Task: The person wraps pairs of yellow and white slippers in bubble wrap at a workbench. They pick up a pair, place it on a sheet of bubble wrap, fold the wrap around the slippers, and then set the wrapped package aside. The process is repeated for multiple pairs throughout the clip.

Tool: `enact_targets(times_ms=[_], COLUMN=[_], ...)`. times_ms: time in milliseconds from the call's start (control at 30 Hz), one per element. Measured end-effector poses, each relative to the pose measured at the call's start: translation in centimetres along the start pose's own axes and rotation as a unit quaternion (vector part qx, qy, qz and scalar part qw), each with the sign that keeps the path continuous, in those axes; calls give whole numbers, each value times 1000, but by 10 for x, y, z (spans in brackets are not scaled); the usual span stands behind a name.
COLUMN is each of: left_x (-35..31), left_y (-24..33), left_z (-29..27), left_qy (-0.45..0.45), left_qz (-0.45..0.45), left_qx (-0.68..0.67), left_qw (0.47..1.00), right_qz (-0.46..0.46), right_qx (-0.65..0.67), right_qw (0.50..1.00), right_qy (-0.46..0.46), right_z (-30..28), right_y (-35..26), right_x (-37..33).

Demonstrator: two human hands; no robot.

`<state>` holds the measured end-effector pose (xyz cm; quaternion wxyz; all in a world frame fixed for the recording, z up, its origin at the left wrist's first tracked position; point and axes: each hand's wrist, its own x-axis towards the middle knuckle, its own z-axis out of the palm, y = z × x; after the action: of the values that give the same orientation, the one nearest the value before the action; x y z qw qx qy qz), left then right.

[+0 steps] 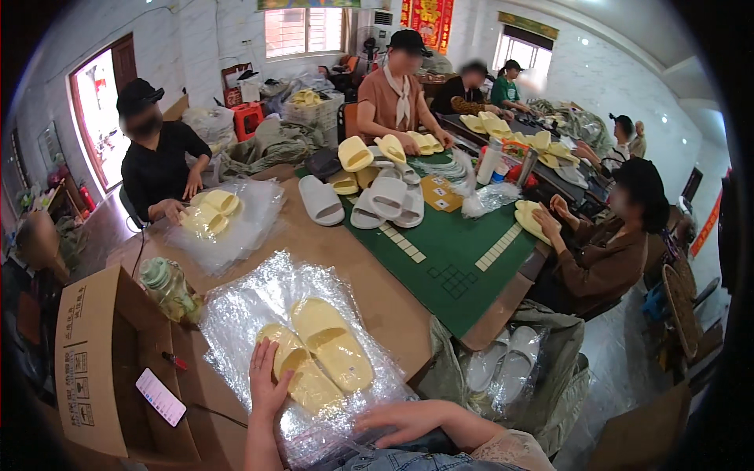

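Note:
A pair of pale yellow slide slippers lies side by side on a stack of clear plastic bags in front of me. My left hand rests against the outer edge of the left slipper, its fingers stretched out over the side. The right slipper lies beside it, a little farther from me. Over the near right part of the bags is my right hand, fingers extended and holding nothing that shows. Whether the slippers are inside the top bag or on it, I cannot tell.
At my left stand an open cardboard box, a phone and a jar. White slippers are heaped on the green mat. A sack holds bagged slippers at the right. Several people work around the table.

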<state>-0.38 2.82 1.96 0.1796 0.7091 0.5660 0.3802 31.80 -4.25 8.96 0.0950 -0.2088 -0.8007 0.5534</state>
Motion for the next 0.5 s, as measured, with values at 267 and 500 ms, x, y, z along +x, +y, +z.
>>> enact_targets(times_ms=[267, 500], left_x=[0, 3], left_y=[-8, -5], left_z=[4, 0], left_qy=[8, 3], left_qz=[12, 13], left_qx=[-4, 0], left_qw=[1000, 1000], right_qz=[19, 113], right_qx=[84, -255], right_qw=[949, 902], right_qy=[304, 330], right_z=[-50, -41], right_y=[-32, 1], right_x=[18, 120])
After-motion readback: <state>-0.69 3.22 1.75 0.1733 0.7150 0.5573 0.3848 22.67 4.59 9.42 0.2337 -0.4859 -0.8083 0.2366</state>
